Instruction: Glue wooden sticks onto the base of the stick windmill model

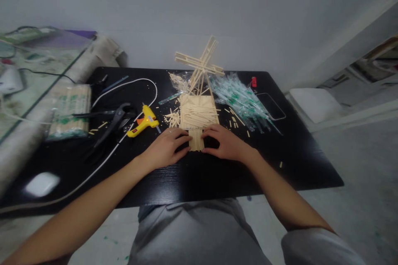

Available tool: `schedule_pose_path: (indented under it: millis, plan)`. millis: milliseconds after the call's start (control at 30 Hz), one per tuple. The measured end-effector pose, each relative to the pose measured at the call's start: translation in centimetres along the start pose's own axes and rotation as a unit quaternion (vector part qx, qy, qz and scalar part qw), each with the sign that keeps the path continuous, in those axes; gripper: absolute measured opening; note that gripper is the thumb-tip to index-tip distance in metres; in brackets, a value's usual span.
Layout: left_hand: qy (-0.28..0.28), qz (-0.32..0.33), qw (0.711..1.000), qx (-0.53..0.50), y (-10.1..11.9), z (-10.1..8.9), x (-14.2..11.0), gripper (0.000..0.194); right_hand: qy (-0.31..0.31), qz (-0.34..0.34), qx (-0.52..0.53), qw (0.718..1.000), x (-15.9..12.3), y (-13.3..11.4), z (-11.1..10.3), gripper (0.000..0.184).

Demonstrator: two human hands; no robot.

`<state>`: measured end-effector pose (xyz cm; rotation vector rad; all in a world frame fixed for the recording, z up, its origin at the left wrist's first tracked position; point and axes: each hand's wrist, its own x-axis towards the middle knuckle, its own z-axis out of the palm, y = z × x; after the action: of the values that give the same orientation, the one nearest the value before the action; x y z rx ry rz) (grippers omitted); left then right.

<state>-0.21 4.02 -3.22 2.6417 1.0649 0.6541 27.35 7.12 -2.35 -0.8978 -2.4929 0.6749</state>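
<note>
A flat row of thin wooden sticks (196,143) lies side by side near the front of the black table. My left hand (169,147) presses its left edge with thumb and fingertips. On the opposite side my right hand (225,144) does likewise, its fingers curved against the right edge. Just behind the row is a pale square stick platform (183,112) with loose sticks (201,115) heaped on it. A windmill-like stick model (202,66) with crossed blades rises at its back.
Left of my hands lie a yellow glue gun (144,122), black-handled pliers (115,122) and a bagged stick bundle (70,109). A white cable (120,143) crosses the table (298,161). Plastic wrappers (239,95), stick scraps (234,120) and a red object (254,82) are at right.
</note>
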Motion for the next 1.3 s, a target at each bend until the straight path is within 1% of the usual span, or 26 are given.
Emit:
schedule_pose_path:
  millis: [467,567,633,733,833,900,1067,1300]
  plan:
    - [-0.004,0.001,1.000,0.000,0.0,0.0,0.1,0.030,0.015,-0.009,-0.010,1.000,0.0,-0.2,0.0,0.032]
    - [0.003,0.000,1.000,-0.005,0.1,-0.1,0.0,0.031,0.033,-0.015,-0.010,0.999,0.1,-0.2,-0.1,0.026]
    - [0.006,0.002,1.000,-0.005,0.1,-0.1,0.0,0.031,0.058,-0.021,-0.005,0.998,0.2,-0.1,-0.2,0.018]
    - [0.015,-0.001,1.000,-0.005,0.0,-0.1,0.0,0.031,0.123,-0.016,-0.009,0.992,0.4,0.3,-0.2,0.008]
    - [0.028,-0.008,1.000,0.002,-0.1,-0.1,0.0,0.029,0.185,0.002,-0.036,0.982,0.5,0.9,0.1,0.012]
    - [0.037,-0.011,0.999,0.012,-0.2,-0.1,0.0,0.026,0.205,0.006,-0.057,0.977,0.6,1.2,0.4,0.014]
    - [0.051,-0.011,0.998,0.042,-0.5,-0.1,0.0,0.022,0.208,0.009,-0.094,0.974,0.8,1.8,1.5,0.013]
    - [0.051,-0.016,0.998,0.038,-0.7,-0.1,0.0,0.018,0.196,0.021,-0.107,0.975,0.9,2.3,2.3,0.014]
